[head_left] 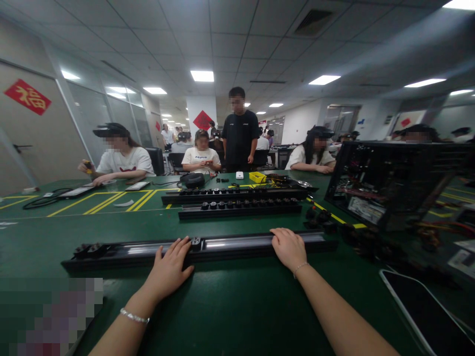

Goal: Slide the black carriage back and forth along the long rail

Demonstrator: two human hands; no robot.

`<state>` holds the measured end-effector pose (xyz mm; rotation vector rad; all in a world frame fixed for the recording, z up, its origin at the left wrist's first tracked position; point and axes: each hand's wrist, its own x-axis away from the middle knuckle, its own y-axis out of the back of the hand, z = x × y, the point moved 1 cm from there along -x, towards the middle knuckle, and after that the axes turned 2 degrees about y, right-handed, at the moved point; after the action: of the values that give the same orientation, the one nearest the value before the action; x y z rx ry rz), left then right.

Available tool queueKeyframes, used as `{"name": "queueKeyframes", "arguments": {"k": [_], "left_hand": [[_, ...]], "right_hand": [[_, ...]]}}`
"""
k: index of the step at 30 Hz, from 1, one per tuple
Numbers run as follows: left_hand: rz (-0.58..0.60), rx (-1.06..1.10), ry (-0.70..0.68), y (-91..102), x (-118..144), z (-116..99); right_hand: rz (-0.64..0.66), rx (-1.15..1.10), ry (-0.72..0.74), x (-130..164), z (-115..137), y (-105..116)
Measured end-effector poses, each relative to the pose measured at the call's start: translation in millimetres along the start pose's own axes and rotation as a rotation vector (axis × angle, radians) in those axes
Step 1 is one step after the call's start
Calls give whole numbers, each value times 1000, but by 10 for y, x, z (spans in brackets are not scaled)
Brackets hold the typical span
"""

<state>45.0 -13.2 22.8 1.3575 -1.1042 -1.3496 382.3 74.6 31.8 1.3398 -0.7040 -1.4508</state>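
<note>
While the green table [230, 301] spreads beneath us, we rest both hands on the long black rail [237, 243] lying crosswise near its front edge: left hand [169, 269] flat, fingers spread; right hand [288, 247] curled over it. Far back, a yellow bin [257, 176], contents indiscernible.

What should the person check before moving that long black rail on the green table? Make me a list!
1. Left hand on the long black metal rail: ok.
2. Right hand on it: ok.
3. Fingers curled around it: not ok, both lie flat.
4. Rail flat on the green table: ok.
5. Small black clips at its left end fastened: cannot tell.
6. Black tablet apart from it: ok.
</note>
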Motion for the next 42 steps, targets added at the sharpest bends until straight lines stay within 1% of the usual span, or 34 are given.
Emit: {"name": "queueKeyframes", "arguments": {"k": [7,14,21,28,34,42], "left_hand": [[-8,4,0,1,6,-9],[-112,13,-59,-68,-10,-62],[-84,48,-62,-53,-18,-40],[-71,74,-69,-54,-21,-17],[-65,67,-63,-56,-19,-20],[-26,51,-60,-35,-11,-33]], "right_hand": [[7,-2,0,-1,-6,-1],[12,-3,-5,-3,-11,-10],[-28,-14,6,-3,-16,-31],[0,0,7,-10,-19,-24],[-11,-6,1,-8,-21,-31],[-12,-12,2,4,-3,-9]]}}
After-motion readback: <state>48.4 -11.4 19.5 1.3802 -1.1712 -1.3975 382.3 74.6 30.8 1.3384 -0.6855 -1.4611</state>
